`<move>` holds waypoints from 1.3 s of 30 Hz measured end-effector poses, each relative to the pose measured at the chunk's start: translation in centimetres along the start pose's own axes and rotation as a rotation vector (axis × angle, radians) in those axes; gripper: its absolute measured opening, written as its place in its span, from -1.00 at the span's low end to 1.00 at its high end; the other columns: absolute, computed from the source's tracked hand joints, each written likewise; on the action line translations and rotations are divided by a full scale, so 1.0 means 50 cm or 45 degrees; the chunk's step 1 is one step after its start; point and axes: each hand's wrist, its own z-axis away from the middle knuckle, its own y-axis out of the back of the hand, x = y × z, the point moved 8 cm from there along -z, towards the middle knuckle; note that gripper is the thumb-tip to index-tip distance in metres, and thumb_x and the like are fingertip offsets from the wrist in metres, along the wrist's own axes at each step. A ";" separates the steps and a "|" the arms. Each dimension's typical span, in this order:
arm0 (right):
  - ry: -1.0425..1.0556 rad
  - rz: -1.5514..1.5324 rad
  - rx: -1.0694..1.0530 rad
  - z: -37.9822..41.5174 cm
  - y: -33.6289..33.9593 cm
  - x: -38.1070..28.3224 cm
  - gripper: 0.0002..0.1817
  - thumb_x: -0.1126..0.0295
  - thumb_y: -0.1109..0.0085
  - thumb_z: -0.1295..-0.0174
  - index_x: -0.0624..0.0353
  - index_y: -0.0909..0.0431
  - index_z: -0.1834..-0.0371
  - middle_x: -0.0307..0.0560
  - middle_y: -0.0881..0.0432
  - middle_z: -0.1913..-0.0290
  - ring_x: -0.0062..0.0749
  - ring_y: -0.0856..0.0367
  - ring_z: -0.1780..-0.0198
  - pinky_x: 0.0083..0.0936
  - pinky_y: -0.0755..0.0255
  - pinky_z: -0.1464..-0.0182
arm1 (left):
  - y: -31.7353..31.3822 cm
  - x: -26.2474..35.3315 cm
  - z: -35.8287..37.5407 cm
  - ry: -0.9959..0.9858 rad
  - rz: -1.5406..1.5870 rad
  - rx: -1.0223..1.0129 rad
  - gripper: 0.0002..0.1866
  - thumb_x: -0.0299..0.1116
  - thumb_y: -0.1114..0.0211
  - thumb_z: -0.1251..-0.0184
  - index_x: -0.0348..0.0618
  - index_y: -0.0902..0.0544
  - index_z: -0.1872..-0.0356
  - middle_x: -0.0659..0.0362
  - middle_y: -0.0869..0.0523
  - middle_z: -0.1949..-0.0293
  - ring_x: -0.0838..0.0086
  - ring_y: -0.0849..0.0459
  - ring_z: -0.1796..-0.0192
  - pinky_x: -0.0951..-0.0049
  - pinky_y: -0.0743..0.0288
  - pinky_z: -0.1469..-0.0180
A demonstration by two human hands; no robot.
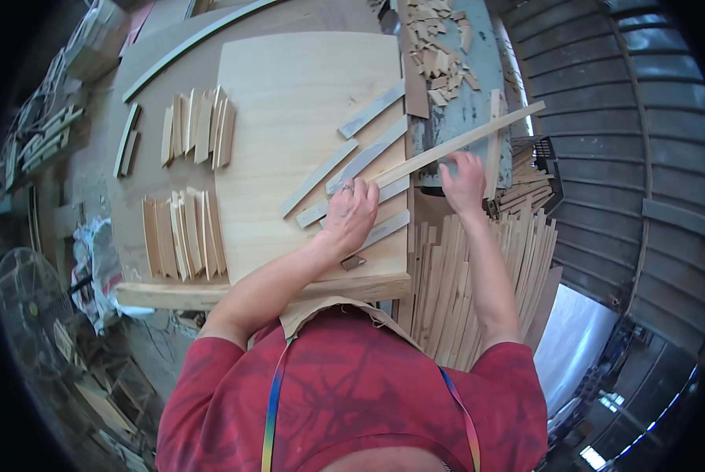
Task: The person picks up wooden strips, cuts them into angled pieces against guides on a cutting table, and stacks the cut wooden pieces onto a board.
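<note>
A long, narrow wooden strip (462, 141) lies slantwise over the plywood board (289, 86) and juts out past its right edge. My left hand (354, 211) is closed over the strip near its lower left end, with a ring on one finger. My right hand (464, 182) is just below the jutting part of the strip, its thumb and fingers apart and bent, with nothing seen in them. Several grey slanted bars (318, 179) lie on the board around my left hand. A small dark block (353, 263) sits near the board's front edge.
Two groups of short wooden pieces (197, 126) (183, 236) stand left of the board. Many long strips (478, 291) are stacked below my right arm. Small offcuts (439, 59) cover the blue-grey surface at upper right. A black crate (553, 169) holds more wood. A fan (30, 291) stands at left.
</note>
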 end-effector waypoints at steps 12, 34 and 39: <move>1.163 0.788 0.137 -0.083 -0.035 -0.099 -0.90 0.39 -0.20 -0.07 0.09 -0.68 0.38 -0.22 -0.66 0.10 -0.10 -0.53 -0.24 -0.19 -0.45 -0.35 | -0.022 0.002 0.006 -0.071 0.029 -0.084 -0.67 -0.43 -0.39 -0.17 -0.21 -0.56 0.05 -0.04 -0.63 -0.01 0.02 -0.65 -0.03 0.14 -0.61 -0.03; -0.473 -1.587 0.245 -0.488 -0.020 0.144 -0.78 0.50 -0.34 -0.38 0.46 -0.62 0.05 0.04 -0.75 0.13 -0.21 -0.80 0.18 -0.33 -0.75 0.12 | 0.008 -0.145 -0.227 0.046 -0.018 0.047 -0.64 -0.34 -0.50 -0.11 -0.17 -0.60 0.10 0.05 -0.62 -0.07 0.12 -0.63 -0.08 0.15 -0.51 -0.10; -0.420 -1.591 0.205 -0.587 -0.004 0.120 -0.80 0.53 -0.36 -0.36 0.44 -0.63 0.07 0.04 -0.75 0.13 -0.20 -0.80 0.17 -0.32 -0.77 0.10 | 0.008 -0.194 -0.315 0.027 -0.057 0.035 -0.64 -0.36 -0.50 -0.10 -0.17 -0.60 0.10 0.05 -0.62 -0.05 0.13 -0.63 -0.07 0.18 -0.53 -0.06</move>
